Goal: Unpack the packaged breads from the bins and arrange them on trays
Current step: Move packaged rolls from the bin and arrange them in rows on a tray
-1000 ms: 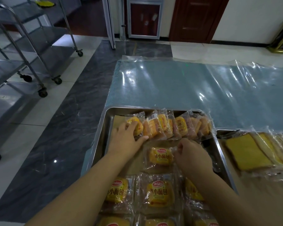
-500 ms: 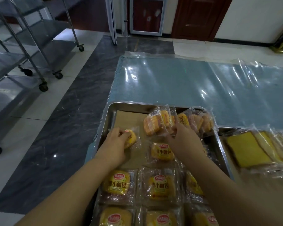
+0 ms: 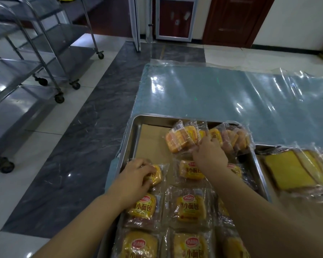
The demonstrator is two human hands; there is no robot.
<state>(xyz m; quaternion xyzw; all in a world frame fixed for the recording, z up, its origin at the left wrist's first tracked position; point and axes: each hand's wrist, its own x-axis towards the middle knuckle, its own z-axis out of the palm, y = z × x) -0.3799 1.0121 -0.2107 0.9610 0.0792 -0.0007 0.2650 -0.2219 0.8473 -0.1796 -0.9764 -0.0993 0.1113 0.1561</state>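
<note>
A steel tray (image 3: 132, 131) lined with brown paper (image 3: 153, 140) holds several small yellow breads in clear wrappers, laid flat in rows. My left hand (image 3: 136, 174) grips one wrapped bread (image 3: 156, 175) at the tray's left side, low over the paper. My right hand (image 3: 209, 155) reaches into a leaning stack of wrapped breads (image 3: 177, 140) at the tray's far end, fingers closed on a packet there. Flat packets (image 3: 191, 207) fill the near rows.
A second tray (image 3: 259, 147) on the right carries wrapped yellow cake slices (image 3: 289, 170). The table (image 3: 203, 94) has a blue cover under clear plastic. Steel wheeled racks (image 3: 45, 53) stand on the floor to the left, doors at the back.
My left hand pulled one bread from the far stack toward me and to the left side of the tray. My right hand moved up from the middle row into the stack.
</note>
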